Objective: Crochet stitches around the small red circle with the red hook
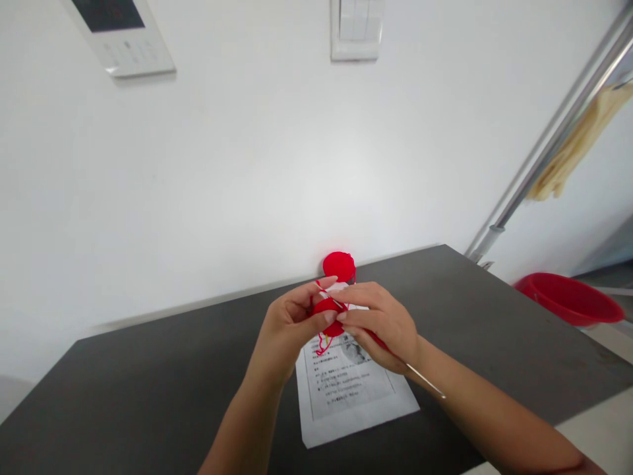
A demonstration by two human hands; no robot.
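Observation:
My left hand (284,326) pinches a small red crochet piece (325,305) between thumb and fingers, with red yarn running over its raised index finger. A loose yarn tail (321,349) hangs below the piece, beside a tiny yellow bit that is too small to name. My right hand (390,323) grips a crochet hook (426,380) with a red handle. The hook's tip meets the crochet work, while its silver back end sticks out past my right wrist. Behind both hands a red yarn ball (339,265) rests against the wall. Fingers partly cover the piece.
Under my hands a printed sheet (356,396) with text and a picture lies on the dark table (173,376). A metal pole (548,158) and a red basin (568,300) are at the right. A switch (357,49) and a panel (133,56) are on the wall.

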